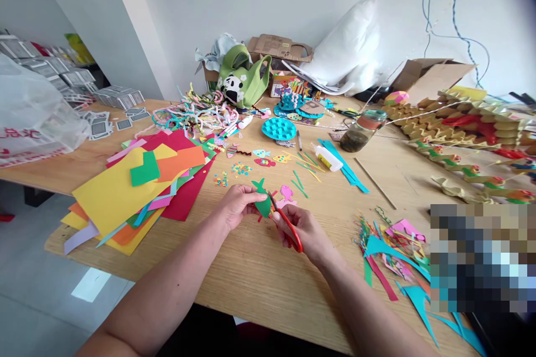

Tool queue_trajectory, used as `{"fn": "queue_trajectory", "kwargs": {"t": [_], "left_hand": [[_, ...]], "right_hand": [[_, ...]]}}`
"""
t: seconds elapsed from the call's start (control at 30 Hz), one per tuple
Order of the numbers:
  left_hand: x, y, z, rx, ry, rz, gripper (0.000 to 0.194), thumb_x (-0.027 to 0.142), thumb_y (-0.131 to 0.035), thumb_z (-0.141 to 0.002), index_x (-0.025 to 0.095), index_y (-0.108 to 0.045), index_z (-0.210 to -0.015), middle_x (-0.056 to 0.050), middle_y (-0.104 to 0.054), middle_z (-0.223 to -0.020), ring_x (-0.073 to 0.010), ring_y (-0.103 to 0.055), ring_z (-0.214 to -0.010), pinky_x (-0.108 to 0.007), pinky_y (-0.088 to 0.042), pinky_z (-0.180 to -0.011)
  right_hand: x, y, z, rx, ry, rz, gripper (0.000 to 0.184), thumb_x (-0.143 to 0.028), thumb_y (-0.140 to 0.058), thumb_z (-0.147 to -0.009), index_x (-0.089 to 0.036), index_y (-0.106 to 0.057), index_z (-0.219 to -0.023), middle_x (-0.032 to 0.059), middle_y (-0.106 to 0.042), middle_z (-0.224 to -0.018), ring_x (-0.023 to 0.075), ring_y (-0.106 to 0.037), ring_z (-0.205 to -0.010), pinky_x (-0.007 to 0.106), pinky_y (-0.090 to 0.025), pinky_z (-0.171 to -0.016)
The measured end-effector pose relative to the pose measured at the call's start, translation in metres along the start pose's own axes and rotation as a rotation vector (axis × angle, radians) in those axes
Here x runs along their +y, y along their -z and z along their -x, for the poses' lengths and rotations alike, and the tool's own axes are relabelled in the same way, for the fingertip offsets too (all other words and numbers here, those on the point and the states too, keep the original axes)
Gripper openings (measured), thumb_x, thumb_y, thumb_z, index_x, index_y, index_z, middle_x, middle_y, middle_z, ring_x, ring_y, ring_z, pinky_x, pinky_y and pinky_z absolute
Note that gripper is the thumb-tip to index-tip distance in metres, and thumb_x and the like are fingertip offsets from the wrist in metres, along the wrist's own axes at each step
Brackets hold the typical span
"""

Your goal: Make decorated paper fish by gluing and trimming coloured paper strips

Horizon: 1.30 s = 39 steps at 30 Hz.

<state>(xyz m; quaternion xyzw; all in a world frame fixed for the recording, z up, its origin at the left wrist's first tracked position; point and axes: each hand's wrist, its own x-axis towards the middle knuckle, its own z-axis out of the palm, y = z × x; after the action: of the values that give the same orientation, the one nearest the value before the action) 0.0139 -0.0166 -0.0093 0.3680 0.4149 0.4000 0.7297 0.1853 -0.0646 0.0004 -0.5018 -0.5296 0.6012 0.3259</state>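
- Scraps [414,301] lie at the table's [247,268] near right; trimmings would be best dropped there, away from the blades.
- Right hand [304,231]: curled closed round the handles of red scissors [286,219], blades pointing away and a little left. How far they part is too small to tell. A steady wrist should give the smoothest line.
- Left hand [240,205]: thumb and fingers closed in a pinch on the left side of the green fish [263,205]. Those fingertips are probably best kept behind the cutting line.
- Green fish: between the hands, just over the table, forked tail pointing away, blades at its right edge. Turning the paper into the blades, rather than swinging the scissors, should keep the curve even; short snips suit the narrow tail.
- Pink fish [287,194]: just beyond the blades, so the tips want watching there.
- Paper stack [121,178]: well to the left.
- Paper dots [242,168]: loose beyond the left hand; a low sleeve or elbow could scatter them.
- Red fish [264,162] and yellow fish [282,159]: farther on, handy for comparing outlines.
- Glue [329,157]: on its side, to the right.
- Blue tray [278,129]: farthest of these.
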Motion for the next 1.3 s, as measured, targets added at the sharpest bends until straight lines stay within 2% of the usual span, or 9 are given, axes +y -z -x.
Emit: {"fn": "queue_trajectory", "kwargs": {"t": [0.53, 1.3], "left_hand": [[0.0, 0.003, -0.001, -0.017, 0.04, -0.036, 0.024, 0.028, -0.08, -0.055, 0.01, -0.07, -0.066, -0.005, -0.068, -0.062, -0.0121, -0.06, -0.051, -0.025, -0.049, -0.053], [0.001, 0.003, 0.0, -0.022, 0.042, -0.037, 0.025, 0.029, -0.08, -0.055, 0.009, -0.07, -0.067, -0.005, -0.068, -0.062, -0.0122, -0.06, -0.052, -0.025, -0.049, -0.053]], "right_hand": [[0.006, 0.005, -0.002, -0.017, 0.001, 0.043, 0.044, -0.056, -0.071, -0.067, -0.02, -0.046, -0.067, -0.0048, -0.054, -0.046, 0.0089, -0.048, -0.037, 0.019, -0.034, -0.036], [0.01, 0.006, -0.005, -0.034, 0.033, 0.033, 0.041, -0.052, -0.071, -0.069, -0.02, -0.046, -0.067, -0.0057, -0.053, -0.044, 0.0085, -0.046, -0.035, 0.019, -0.032, -0.034]]}}
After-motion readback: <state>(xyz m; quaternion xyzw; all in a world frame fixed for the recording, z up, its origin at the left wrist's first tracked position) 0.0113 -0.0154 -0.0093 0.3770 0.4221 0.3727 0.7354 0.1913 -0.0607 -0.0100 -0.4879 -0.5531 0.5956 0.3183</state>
